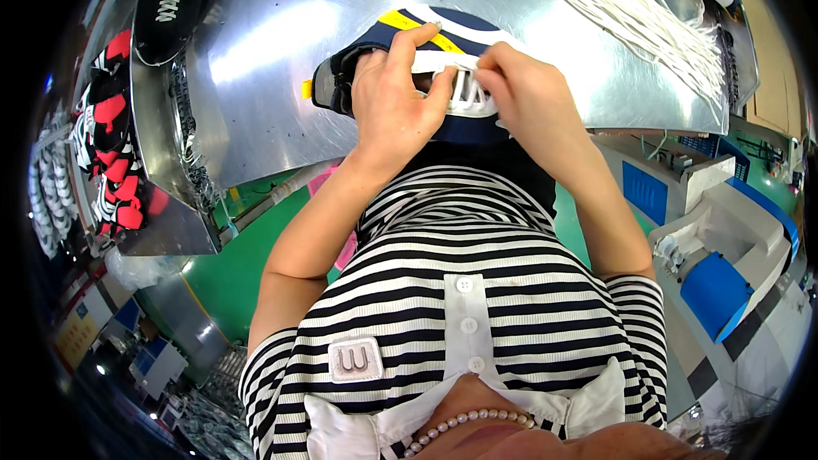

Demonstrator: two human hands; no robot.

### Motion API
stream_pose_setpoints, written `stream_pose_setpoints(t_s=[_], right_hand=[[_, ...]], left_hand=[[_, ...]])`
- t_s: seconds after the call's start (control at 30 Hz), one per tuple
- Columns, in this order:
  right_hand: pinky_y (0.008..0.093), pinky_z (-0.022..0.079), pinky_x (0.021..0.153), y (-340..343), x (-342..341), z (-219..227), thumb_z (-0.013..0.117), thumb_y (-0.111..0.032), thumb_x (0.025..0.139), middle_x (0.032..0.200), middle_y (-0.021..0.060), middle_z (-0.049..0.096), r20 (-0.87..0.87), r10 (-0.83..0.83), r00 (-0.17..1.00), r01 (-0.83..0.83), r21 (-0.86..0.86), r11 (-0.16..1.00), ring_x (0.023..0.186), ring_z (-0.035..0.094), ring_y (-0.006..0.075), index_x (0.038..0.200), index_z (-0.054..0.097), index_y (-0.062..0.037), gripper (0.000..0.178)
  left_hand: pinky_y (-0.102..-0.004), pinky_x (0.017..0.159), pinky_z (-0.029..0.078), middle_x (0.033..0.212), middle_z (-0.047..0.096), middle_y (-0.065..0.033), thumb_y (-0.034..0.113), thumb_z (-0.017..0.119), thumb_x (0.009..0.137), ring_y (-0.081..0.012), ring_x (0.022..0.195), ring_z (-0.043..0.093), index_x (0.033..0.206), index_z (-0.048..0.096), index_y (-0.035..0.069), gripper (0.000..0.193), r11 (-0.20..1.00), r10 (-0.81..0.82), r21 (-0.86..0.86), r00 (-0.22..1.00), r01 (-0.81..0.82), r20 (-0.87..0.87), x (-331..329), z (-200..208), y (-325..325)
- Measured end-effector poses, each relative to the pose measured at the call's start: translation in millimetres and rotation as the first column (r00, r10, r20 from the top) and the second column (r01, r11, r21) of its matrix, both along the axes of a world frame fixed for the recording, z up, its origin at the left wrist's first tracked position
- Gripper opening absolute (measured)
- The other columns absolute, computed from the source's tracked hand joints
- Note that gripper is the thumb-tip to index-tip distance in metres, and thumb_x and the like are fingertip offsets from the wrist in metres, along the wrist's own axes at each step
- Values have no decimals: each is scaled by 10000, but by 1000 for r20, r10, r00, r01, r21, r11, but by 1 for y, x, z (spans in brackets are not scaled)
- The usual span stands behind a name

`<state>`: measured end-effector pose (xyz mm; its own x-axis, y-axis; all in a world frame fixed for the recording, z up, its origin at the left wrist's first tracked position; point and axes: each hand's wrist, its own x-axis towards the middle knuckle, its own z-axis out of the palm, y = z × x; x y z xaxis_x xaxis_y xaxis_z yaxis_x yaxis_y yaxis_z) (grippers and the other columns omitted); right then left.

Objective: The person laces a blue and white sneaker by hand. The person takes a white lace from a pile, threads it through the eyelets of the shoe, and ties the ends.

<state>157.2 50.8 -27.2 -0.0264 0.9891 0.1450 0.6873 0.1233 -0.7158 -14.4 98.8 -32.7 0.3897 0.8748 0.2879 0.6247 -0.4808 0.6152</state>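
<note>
A navy shoe upper (458, 129) with white stripes and a yellow strip lies at the near edge of the metal table, its grey-lined collar toward the left. White shoelace (465, 94) crosses its eyelet opening in several rows. My left hand (394, 94) is closed over the upper, fingers partly inside by the collar and thumb beside the lacing. From the right, my right hand (530, 92) pinches at the eyelet edge with thumb and forefinger together on the white lace. The exact lace end between those fingertips is hidden.
The shiny metal table (264, 123) carries a spread bundle of white laces (609, 13) at the far right. A black laced shoe upper (173, 4) sits at the far left. Red, black and white pieces (115, 153) are stacked beyond the table's left edge. A blue-and-grey machine (720, 290) stands right.
</note>
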Motion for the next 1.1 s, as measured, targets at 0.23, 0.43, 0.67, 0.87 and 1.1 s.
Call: stream_pose_setpoints(t_s=[0.23,0.43,0.67,0.87,1.1], right_hand=[[396,502,619,5,-6,26,608,-120,857,730,138,635,194,27,981,-35,38,999,657,636,311,892,570,-20,112],[338,484,581,-19,20,39,662,-157,873,797,104,675,-96,-158,983,152,-66,986,636,638,256,986,632,-58,153],[293,465,508,-2,-8,-30,673,-125,854,794,55,682,-204,-318,926,344,105,933,577,631,178,954,663,-82,109],[272,449,496,-6,2,-23,650,-26,813,778,12,632,-486,-261,834,294,-8,956,551,572,179,1030,682,-134,245],[270,411,466,-2,11,-17,684,1,709,703,12,576,-69,98,993,-77,260,963,524,541,147,1013,697,-141,335]], left_hand=[[-285,765,511,980,675,-113,29,677,833,-164,858,661,1231,542,-3,421,981,-124,-132,985,139,120,-6,3,-6],[-241,803,525,1030,657,-97,-20,682,836,-115,931,637,1251,497,-6,454,899,17,-422,954,117,300,-6,-3,2],[-249,803,508,1076,636,-81,-19,715,794,-118,925,624,1231,513,12,482,895,54,-443,974,51,221,12,6,5],[-237,791,481,1072,602,-49,4,732,807,-96,930,572,1289,463,9,552,584,69,-716,855,383,514,-8,25,19],[-239,759,492,1037,616,-79,19,725,821,-98,881,591,1314,431,21,574,611,96,-710,858,350,505,-2,18,18]])
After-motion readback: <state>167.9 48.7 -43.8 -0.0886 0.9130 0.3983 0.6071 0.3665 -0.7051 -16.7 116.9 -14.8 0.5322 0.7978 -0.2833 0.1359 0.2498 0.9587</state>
